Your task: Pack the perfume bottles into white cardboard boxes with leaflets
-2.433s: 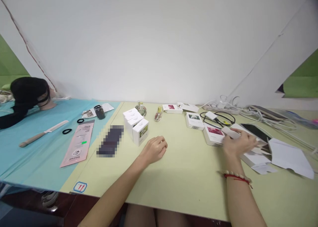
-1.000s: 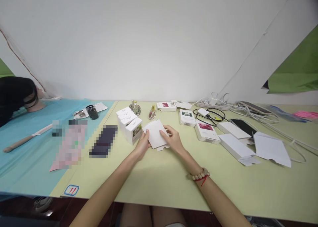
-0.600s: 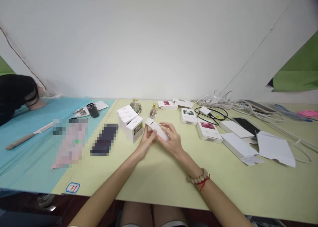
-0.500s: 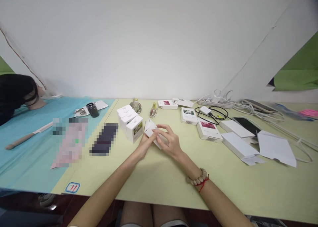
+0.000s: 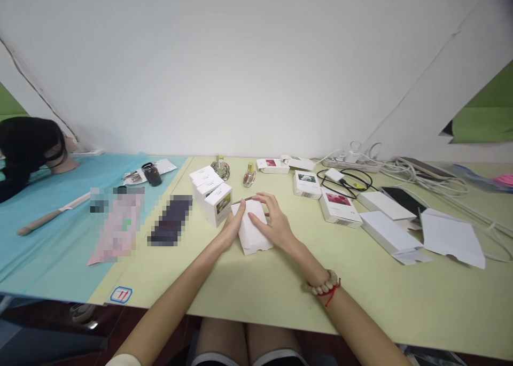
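Between my two hands is a plain white cardboard box (image 5: 254, 232), tilted, its flap end toward me. My left hand (image 5: 229, 228) grips its left side, thumb on the upper face. My right hand (image 5: 276, 222) wraps the right side, thumb on the face and fingers over the far edge. Just left of the box stand several small white boxes, the nearest printed box (image 5: 218, 204) showing a green picture. Beyond my hands a small glass bottle with a gold cap (image 5: 249, 176) stands upright, and more glass bottles (image 5: 220, 168) are behind the boxes.
On the right lie a pink-printed box (image 5: 340, 208), a green-printed box (image 5: 306, 184), flattened white cartons (image 5: 390, 236) and tangled cables (image 5: 420, 179). At left are a dark jar (image 5: 151, 174), a blurred dark item (image 5: 171, 220) and a mannequin head (image 5: 36, 147) on blue cloth.
The white box has been turned so its broad plain face shows and its flap end points toward me. My fingers have spread along its sides. The view has shifted slightly.
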A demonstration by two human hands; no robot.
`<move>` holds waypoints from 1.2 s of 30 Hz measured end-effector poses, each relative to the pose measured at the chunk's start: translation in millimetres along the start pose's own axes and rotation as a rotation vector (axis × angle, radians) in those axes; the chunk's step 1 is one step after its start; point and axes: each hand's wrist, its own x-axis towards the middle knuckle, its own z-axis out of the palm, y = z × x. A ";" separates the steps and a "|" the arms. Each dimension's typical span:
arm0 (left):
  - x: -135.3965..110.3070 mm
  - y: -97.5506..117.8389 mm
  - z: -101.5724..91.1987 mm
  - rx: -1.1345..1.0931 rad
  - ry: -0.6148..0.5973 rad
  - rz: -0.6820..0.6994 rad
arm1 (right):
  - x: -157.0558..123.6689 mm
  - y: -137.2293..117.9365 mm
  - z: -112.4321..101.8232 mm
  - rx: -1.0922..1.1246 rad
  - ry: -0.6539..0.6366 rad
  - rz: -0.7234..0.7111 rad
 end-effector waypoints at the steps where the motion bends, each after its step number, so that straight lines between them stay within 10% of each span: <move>1: -0.2 -0.8 -0.2 0.030 -0.006 -0.002 | 0.3 0.7 -0.2 0.027 0.000 0.028; 17: 3.2 -2.8 4.0 0.089 0.035 0.061 | 9.0 23.4 3.7 0.401 0.190 0.326; 36: -9.0 2.8 9.8 0.292 0.020 0.326 | 5.0 15.9 9.7 0.225 0.078 0.148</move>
